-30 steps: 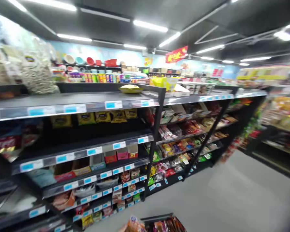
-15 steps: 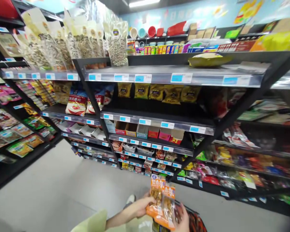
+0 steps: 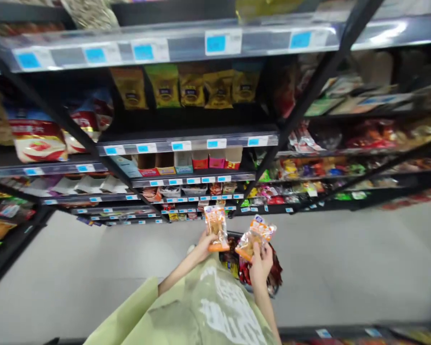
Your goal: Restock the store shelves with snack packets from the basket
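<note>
My left hand (image 3: 205, 243) is closed on an orange-and-clear snack packet (image 3: 216, 227), held upright with its thumb across the front. A second packet (image 3: 255, 235) of the same look is in my right hand (image 3: 261, 262), tilted to the right, the fingers pinching its lower part. The two packets are apart from each other. Below and between my hands is a basket (image 3: 273, 287) filled with dark, red and yellow packaged goods; my right forearm and the packets hide part of it.
A black shelf rack (image 3: 187, 136) with price labels stands ahead. It carries gold snack bags (image 3: 192, 88), small open cartons (image 3: 201, 160) and, at left, red-and-white bags (image 3: 39, 139). Grey floor (image 3: 330, 258) lies around me. Another shelf edge (image 3: 345, 333) runs behind at the lower right.
The two packets, side by side before, are now separated, one in each hand. My right hand has moved right with its packet. The view has tilted down and come closer to the shelf.
</note>
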Available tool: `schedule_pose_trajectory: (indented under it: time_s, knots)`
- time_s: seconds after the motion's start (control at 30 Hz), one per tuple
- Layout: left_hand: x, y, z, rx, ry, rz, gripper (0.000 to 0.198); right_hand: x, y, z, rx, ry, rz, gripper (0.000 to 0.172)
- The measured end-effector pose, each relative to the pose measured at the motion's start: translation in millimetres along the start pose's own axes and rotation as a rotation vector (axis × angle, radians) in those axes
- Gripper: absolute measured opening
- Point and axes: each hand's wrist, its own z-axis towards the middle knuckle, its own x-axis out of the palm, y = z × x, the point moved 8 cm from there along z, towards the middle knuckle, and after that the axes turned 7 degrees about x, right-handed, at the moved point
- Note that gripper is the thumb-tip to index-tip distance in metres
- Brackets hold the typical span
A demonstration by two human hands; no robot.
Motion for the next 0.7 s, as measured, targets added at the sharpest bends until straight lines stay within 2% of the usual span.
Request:
schedule_pose_trajectory:
  time_s: [0.07,0.13,0.23,0.33,0.43,0.5,0.7]
  knots:
    - [-5.5,-3,4,-0.008,-0.034,-0.056,0.059,-24,3,8,-0.036,-0.155,0.071,0.069]
    - [-7.4,-7,3,-0.023,-0.005,-0.063,0.06,-41,3,11,-0.062,-0.256,0.103,0.068]
    - [-3.3,-14,-4,-0.038,0.081,0.003,0.064,-49,-4,12,-0.05,-0.295,0.096,0.067]
    - [12.2,-16,-10,-0.009,0.186,0.105,0.067,-33,-10,9,0.011,-0.166,0.052,0.066]
    - [38.1,-7,-17,0.017,0.33,0.208,0.07,-1,-11,2,0.043,0.105,-0.036,0.059]
    - [50.5,1,-20,0.024,0.376,0.27,0.071,15,-12,-4,0.048,0.241,-0.103,0.051]
    - [59.6,11,-28,-0.039,0.447,0.312,0.074,34,-15,-19,0.099,0.446,-0.085,0.058]
